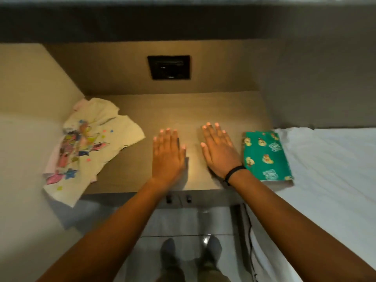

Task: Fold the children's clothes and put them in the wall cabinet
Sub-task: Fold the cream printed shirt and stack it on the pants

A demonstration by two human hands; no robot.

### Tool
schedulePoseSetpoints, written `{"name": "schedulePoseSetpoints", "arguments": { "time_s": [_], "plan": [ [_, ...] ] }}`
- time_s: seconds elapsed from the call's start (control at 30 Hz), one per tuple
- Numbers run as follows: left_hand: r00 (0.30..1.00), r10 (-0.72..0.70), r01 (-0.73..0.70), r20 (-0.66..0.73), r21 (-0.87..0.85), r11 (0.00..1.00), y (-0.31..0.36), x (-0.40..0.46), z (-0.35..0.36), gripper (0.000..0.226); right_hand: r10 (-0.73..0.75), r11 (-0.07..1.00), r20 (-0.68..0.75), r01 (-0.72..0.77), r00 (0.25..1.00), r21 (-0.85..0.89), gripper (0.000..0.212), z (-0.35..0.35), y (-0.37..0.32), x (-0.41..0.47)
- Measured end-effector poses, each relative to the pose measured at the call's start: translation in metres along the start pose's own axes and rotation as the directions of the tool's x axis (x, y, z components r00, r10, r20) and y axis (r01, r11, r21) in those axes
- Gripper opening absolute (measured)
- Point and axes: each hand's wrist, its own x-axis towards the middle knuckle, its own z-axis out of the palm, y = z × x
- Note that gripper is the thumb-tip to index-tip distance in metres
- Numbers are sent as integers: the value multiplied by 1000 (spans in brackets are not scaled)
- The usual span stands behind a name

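A cream children's shirt with a colourful cartoon print lies crumpled and unfolded on the left of the wooden bedside table, its lower part hanging over the front edge. A green printed garment lies folded into a neat rectangle at the table's right edge. My left hand and my right hand rest flat, palms down, on the bare tabletop between the two garments, holding nothing. A black band circles my right wrist.
A black socket panel sits in the back wall above the table. A bed with a white sheet adjoins the right side. Two small knobs show on the table's front. My feet stand on the tiled floor below.
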Motion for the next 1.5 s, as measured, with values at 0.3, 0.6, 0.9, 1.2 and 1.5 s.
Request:
{"name": "schedulePoseSetpoints", "arguments": {
  "time_s": [0.3, 0.6, 0.9, 1.2, 1.5],
  "plan": [
    [955, -290, 276, 56, 182, 944, -255, -35, -55, 71, -241, 970, 304, 236, 922, 51, 67, 96, -195, 120],
    [974, -198, 190, 108, 80, 978, -132, -62, -32, 74, -79, 993, 255, 99, 964, -66, 70, 74, -95, 40],
    [961, -278, 277, -3, -41, 960, -170, -36, -45, 81, -11, 999, 165, 4, 986, 39, 66, 57, -100, 61],
    [971, -235, 233, 39, 43, 971, -217, -46, -45, 100, -31, 993, 161, 49, 986, -109, 63, 71, -51, 78],
    [963, -261, 250, 69, 131, 959, -259, -57, -62, 109, 305, 947, 131, -286, 943, -145, 67, 61, -17, 69]
  ]
}}
